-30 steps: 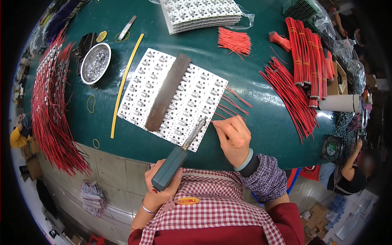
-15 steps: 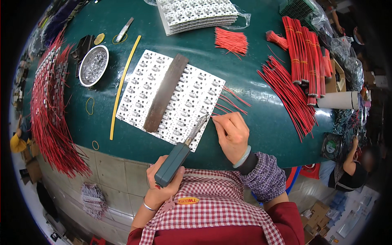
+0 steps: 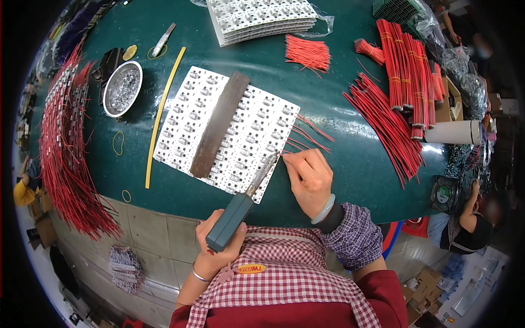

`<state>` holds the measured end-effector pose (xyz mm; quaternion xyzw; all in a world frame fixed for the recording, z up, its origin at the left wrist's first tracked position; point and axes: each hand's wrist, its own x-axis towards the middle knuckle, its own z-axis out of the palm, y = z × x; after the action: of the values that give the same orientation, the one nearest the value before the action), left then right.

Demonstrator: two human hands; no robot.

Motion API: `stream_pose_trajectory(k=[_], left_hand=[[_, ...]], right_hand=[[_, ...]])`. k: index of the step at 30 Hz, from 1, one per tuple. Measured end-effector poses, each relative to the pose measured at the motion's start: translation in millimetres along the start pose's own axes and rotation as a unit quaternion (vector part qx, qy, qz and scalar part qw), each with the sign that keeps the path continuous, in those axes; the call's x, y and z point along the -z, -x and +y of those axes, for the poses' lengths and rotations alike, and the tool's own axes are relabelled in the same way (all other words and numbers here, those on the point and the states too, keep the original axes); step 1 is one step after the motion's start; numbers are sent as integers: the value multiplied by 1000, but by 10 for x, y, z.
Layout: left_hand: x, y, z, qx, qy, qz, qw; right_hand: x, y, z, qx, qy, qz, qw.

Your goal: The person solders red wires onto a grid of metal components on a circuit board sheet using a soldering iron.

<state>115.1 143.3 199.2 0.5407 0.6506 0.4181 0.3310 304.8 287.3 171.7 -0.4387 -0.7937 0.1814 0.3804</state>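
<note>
My left hand [image 3: 212, 261] is closed around the dark green handle of a soldering iron [image 3: 231, 220]. The iron's grey tip slants up to the right edge of a white sheet of small circuit boards [image 3: 180, 131]. At that same edge my right hand [image 3: 313, 183] pinches a thin red wire, its end beside the tip; most of this wire is hidden by the fingers. Several red wires [image 3: 313, 127] stick out from the edge just above. A dark brown flat bar [image 3: 220, 128] lies slantwise across the sheet.
Left of the sheet are a yellow strip [image 3: 164, 117], a metal bowl of silvery bits [image 3: 123, 90] and a heap of red wires [image 3: 65, 158]. A stack of board sheets [image 3: 265, 16] stands behind. Red wire bundles [image 3: 385, 128] and a white cylinder [image 3: 454, 133] lie right.
The view has shifted very slightly. Both hands, the iron and the wire keep nearly the same places at the sheet's edge.
</note>
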Motion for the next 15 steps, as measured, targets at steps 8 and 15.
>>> stream_pose_trajectory(k=[8, 15], left_hand=[[-1, 105, -103, -52, 2, 27, 998], [15, 158, -68, -29, 3, 29, 999]], right_hand=[[-10, 15, 8, -1, -1, 0, 1000], [80, 50, -77, 36, 11, 13, 999]])
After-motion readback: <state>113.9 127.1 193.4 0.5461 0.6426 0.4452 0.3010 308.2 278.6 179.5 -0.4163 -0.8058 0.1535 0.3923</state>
